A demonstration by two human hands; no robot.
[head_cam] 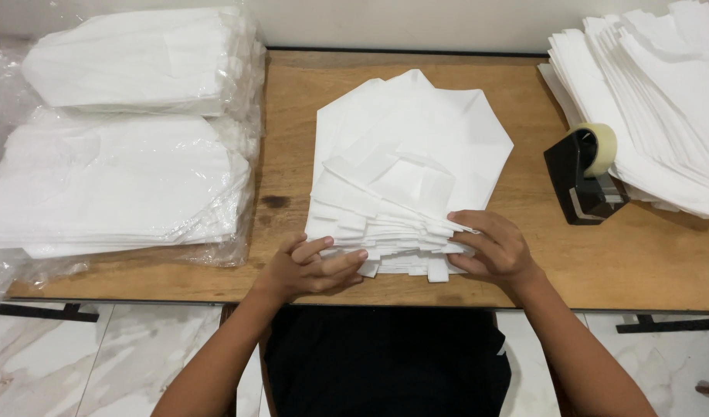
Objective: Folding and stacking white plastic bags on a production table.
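Note:
A fanned stack of white folded paper bags (405, 166) lies in the middle of the wooden table (293, 100). My left hand (312, 266) rests at the stack's near left corner, fingers curled against the bottom edges. My right hand (493, 249) grips the near right corner of the stack, fingers curled over the layered bottom folds.
Two bundles of white bags in clear plastic (130, 123) fill the table's left side. A loose spread of white bags (656, 100) lies at the right rear. A black tape dispenser (582, 174) with a roll stands right of the stack. White marble floor below.

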